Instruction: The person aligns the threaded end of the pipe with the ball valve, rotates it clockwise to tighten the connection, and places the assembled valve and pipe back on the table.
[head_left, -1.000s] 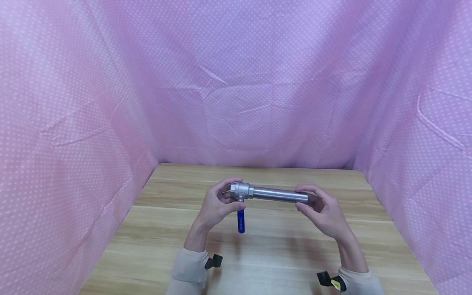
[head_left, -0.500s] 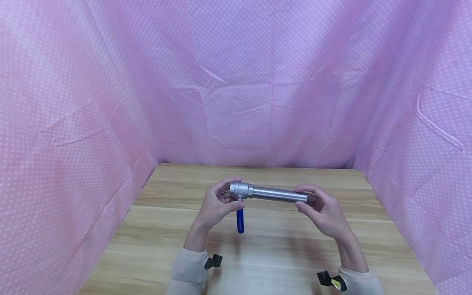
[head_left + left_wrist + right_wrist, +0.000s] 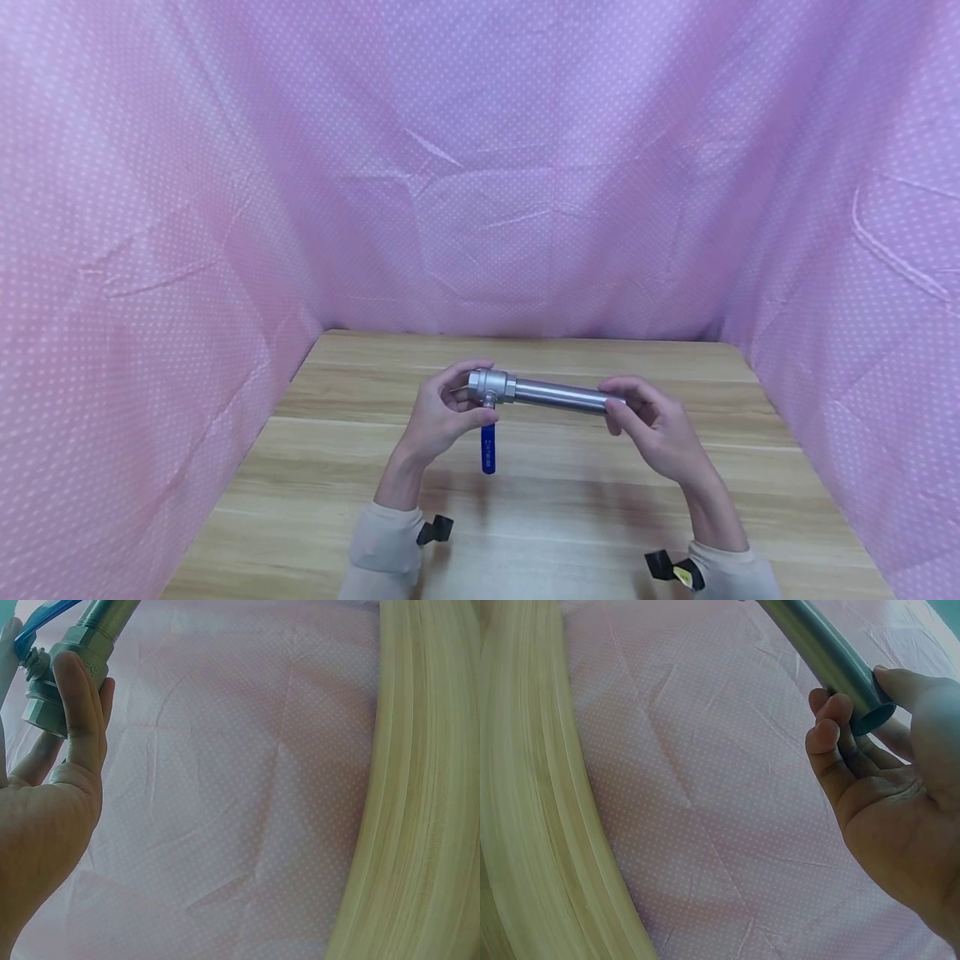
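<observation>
From the head view, the left hand [image 3: 442, 414] grips the silver metal valve [image 3: 491, 387] with its blue lever handle [image 3: 488, 448], and the right hand [image 3: 654, 429] pinches the steel pipe [image 3: 562, 395] above the wooden table [image 3: 570, 517]. The left wrist view shows fingers [image 3: 81, 705] curled round the valve body [image 3: 64, 679]. The right wrist view shows fingertips [image 3: 832, 724] clasping the pipe's open end [image 3: 859, 697].

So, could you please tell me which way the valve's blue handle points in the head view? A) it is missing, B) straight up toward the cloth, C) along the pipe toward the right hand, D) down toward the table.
D: the blue handle hangs below the valve, which the left hand grips, pointing down toward the wooden table.
</observation>
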### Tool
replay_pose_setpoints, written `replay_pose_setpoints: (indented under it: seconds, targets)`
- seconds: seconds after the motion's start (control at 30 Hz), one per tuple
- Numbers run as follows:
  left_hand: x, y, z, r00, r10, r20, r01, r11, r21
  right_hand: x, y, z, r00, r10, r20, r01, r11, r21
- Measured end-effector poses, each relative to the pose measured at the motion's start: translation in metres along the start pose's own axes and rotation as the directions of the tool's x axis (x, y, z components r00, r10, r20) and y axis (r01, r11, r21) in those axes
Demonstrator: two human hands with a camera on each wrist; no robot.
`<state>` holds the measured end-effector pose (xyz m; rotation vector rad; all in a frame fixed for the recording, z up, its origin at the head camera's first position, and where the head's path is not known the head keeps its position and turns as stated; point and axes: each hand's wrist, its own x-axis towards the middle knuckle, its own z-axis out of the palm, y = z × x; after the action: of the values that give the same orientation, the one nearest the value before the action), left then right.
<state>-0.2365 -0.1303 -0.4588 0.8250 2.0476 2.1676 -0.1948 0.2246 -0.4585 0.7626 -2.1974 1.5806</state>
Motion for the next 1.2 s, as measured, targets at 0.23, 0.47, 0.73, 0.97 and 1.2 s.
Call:
replay_pose_setpoints:
  seconds: [0.23,0.47,0.73,0.97,1.2]
  targets:
    - [0.001,0.0013,0.0008,1.0,-0.006,-0.005,0.006,1.0,-0.007,0.0006,0.0007,0.0004,1.0,-0.002,0.006,0.002,1.0,0.031]
    - [0.0008,0.0012,0.0015,1.0,0.007,-0.006,-0.007,1.0,-0.02,0.0012,-0.0031,-0.0011,1.0,0.017,0.02,-0.019,0.995,0.1]
    - [-0.0002,-0.0003,0.0012,1.0,0.011,-0.015,-0.011,1.0,-0.01,-0.0002,-0.0032,-0.0019,0.999,0.01,0.043,-0.015,0.994,0.112]
    - [-0.0005,0.0016,0.0013,1.0,0.01,-0.01,-0.01,1.0,0.0,-0.0003,-0.0001,-0.0014,0.999,-0.032,0.018,0.03,0.996,0.079]
    - [-0.0004,0.0011,0.0011,1.0,0.012,-0.008,-0.011,1.0,0.009,-0.0008,-0.0026,-0.0004,1.0,-0.008,0.003,0.008,0.999,0.041]
